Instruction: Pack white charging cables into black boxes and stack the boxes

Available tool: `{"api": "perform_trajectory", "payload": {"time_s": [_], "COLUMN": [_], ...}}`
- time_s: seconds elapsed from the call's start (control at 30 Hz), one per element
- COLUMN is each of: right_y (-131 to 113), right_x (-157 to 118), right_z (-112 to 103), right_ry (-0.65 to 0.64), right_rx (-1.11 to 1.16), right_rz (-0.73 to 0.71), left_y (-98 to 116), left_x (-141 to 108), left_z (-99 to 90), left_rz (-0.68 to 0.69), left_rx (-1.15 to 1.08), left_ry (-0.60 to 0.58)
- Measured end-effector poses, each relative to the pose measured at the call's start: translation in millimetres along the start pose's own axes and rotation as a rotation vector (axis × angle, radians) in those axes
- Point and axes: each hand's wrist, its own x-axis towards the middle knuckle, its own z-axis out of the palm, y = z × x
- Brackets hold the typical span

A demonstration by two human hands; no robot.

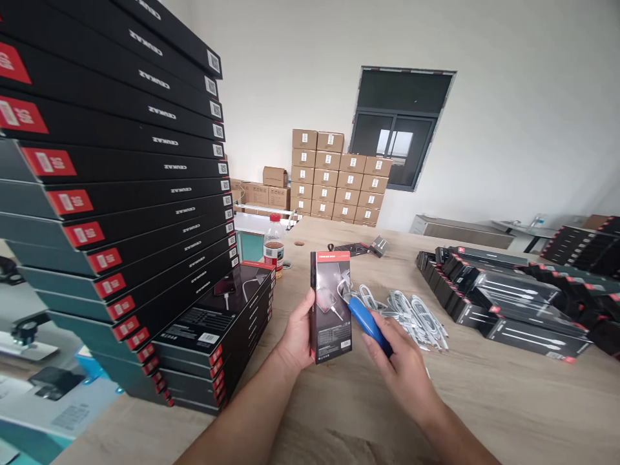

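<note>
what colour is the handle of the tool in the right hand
Blue handle, held in the right hand; seen in the head view.

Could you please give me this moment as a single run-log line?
left hand: holds black box upright | right hand: holds blue-handled tool, tip at box face | nearby: white cables, stacked boxes

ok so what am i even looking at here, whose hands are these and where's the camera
There is one picture, from a camera worn on a person's head, looking forward and down at their own bare hands; no machine is involved. The left hand holds a small black-and-red box upright. The right hand grips a blue-handled tool, its tip at the box's front. On the wooden table lie white cables, a tall stack of black boxes at left, more flat boxes at right, and a bottle.
</note>
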Motion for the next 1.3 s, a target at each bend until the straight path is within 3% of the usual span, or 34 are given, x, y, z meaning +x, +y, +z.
{"api": "perform_trajectory", "payload": {"time_s": [0.1,0.27,0.7,1.3], "right_y": [2.3,-3.0,-9.8,-12.1], "right_x": [2.2,1.4,2.2,1.1], "right_z": [-3.8,-5.2,-7.9,-4.1], "right_ry": [0.002,-0.026,-0.141,-0.097], "right_rx": [0.006,0.023,-0.014,0.006], "right_rz": [0.000,-0.084,-0.077,-0.084], "left_y": [-1.8,4.2,6.2,5.7], "left_x": [-0.3,-0.3,-0.4,-2.5], "left_z": [3.1,5.3,-5.5,-5.0], "left_rz": [-0.011,-0.013,0.005,0.001], "left_rx": [0.006,-0.029,0.076,0.112], "left_ry": [-0.025,-0.161,-0.103,-0.144]}}
